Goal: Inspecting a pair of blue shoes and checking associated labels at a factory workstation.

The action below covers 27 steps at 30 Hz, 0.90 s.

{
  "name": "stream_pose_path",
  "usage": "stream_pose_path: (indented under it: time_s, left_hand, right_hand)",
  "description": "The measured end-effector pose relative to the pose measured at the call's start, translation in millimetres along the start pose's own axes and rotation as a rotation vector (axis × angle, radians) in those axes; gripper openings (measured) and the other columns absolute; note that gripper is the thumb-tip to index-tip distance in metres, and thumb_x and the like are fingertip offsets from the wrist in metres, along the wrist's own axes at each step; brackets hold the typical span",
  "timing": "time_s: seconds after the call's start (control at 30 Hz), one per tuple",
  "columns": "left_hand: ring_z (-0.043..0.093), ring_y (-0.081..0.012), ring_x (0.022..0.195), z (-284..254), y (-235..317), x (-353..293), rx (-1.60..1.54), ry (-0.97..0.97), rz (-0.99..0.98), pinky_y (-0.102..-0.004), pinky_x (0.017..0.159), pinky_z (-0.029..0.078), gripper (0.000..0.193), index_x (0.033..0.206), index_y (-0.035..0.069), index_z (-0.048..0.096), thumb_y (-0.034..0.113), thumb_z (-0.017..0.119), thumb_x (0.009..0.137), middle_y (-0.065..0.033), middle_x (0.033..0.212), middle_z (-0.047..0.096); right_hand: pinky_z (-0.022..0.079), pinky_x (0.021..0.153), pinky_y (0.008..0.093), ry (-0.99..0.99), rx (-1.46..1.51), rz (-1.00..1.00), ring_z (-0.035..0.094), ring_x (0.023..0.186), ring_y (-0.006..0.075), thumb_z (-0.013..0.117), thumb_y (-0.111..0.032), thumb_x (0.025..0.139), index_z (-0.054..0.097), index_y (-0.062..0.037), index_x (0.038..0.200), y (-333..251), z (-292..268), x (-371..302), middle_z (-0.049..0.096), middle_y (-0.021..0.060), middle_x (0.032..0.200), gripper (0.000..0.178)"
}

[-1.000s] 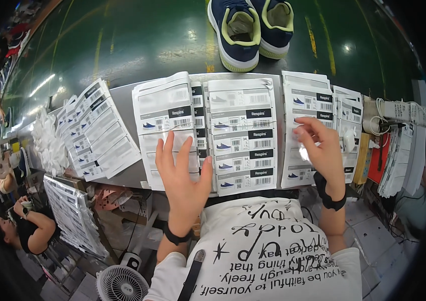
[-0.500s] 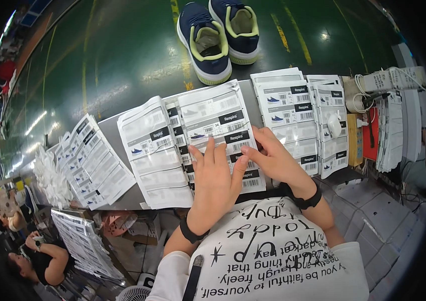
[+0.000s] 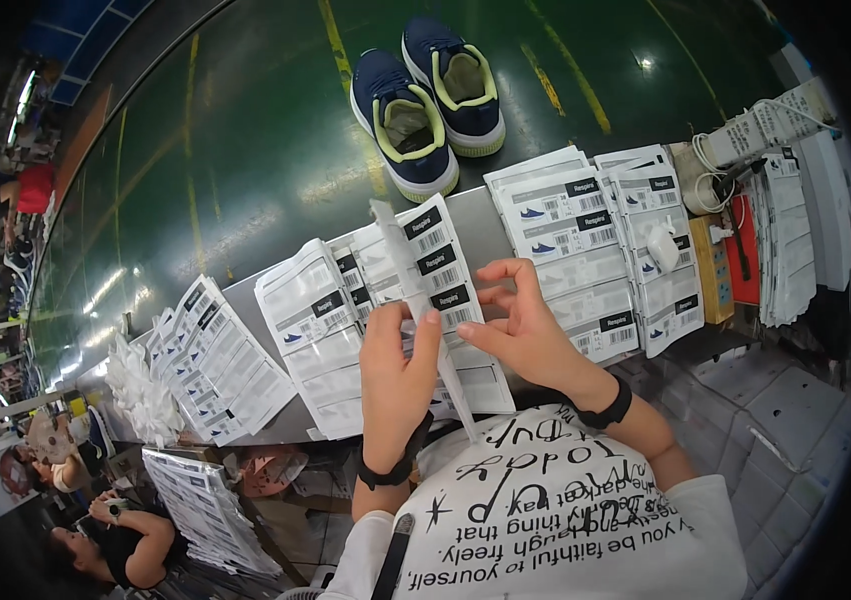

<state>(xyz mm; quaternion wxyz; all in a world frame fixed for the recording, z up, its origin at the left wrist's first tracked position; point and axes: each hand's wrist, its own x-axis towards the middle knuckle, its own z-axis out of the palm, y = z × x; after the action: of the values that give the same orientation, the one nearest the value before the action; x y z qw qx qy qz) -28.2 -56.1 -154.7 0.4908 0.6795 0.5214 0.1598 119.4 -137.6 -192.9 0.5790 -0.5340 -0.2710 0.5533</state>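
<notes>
My left hand [image 3: 395, 375] pinches a label sheet [image 3: 403, 262] between thumb and fingers. The sheet stands tilted up, seen nearly edge-on, above a stack of label sheets [image 3: 442, 262] printed with dark bars and barcodes. To its right, over the same stack, my right hand [image 3: 530, 335] is open with thumb and fingers apart, holding nothing. Another label stack [image 3: 320, 315], bent at its top, lies left of my left hand. Further right are two more label stacks [image 3: 563, 250], the outer one with a small white object [image 3: 661, 247] on top.
A pair of navy sneakers [image 3: 410, 130] stands beyond the stacks on the green surface [image 3: 275, 120]. Fanned label sheets [image 3: 215, 360] and a white crumpled bundle [image 3: 140, 395] lie left. A power strip with cables [image 3: 765, 125] sits at right. Another person [image 3: 120, 535] is at lower left.
My left hand has closed on a label sheet and raised it from the middle stack. My right hand has drawn off the stack with its fingers spreading. The view has shifted slightly.
</notes>
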Motion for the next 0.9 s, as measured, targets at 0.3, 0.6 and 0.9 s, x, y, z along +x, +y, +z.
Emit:
stream_pose_path:
  time_s: [0.3,0.6,0.9]
  left_hand:
    - [0.052,-0.0338,0.059,6.3,5.5,-11.9,0.340,0.259,0.316,-0.0413,0.054,0.042,0.014,0.080,-0.002,0.061,0.010,0.060,0.087,-0.0153,0.067,0.054]
    - [0.064,-0.0206,0.066,15.9,37.4,1.9,0.078,0.163,0.508,-0.0316,0.058,0.049,0.029,0.093,-0.003,0.067,0.023,0.075,0.085,-0.0132,0.080,0.068]
    - [0.055,-0.0031,0.057,36.8,30.1,-12.7,-0.255,-0.340,0.181,-0.0206,0.052,0.045,0.015,0.095,-0.004,0.067,0.004,0.068,0.083,-0.0049,0.070,0.066]
  right_hand:
    - [0.052,0.068,0.0317,0.309,-0.771,-0.385,0.070,0.079,0.0236,0.057,0.003,0.089,0.051,0.0058,0.128,-31.2,-25.6,-24.3,0.069,0.0205,0.095,0.040]
    - [0.046,0.093,0.0249,0.625,-0.370,-0.668,0.063,0.103,0.0147,0.057,0.001,0.095,0.045,0.0111,0.133,-71.6,-76.2,-64.1,0.067,0.0160,0.115,0.041]
    - [0.047,0.099,0.0478,0.484,-1.198,-0.678,0.064,0.111,0.0389,0.075,-0.008,0.079,0.059,0.0080,0.121,-68.5,-25.4,-36.9,0.063,0.0274,0.121,0.048]
